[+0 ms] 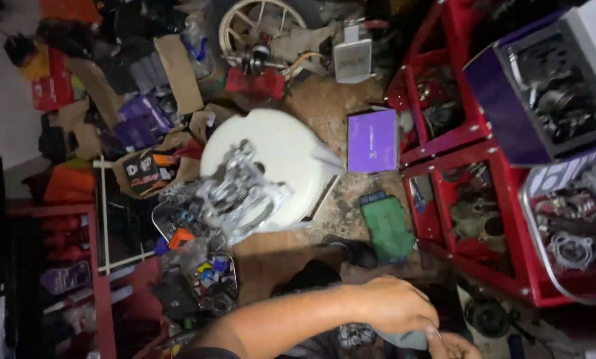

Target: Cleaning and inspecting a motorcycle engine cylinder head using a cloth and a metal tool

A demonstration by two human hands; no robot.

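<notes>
Gripping a small grey part (404, 339) at the near edge, the left hand (394, 306) closes over it; right hand (457, 346) fingers pinch beside it. Fine fitting work appears underway, needing a steady hold.

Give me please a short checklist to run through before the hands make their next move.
1. Left hand in view: ok.
2. Right hand in view: not ok, half cut off by the frame edge.
3. Grey part gripped under the left hand: cannot tell.
4. Metal engine part resting on the white stool: ok.
5. Red rack apart from both hands: ok.
</notes>
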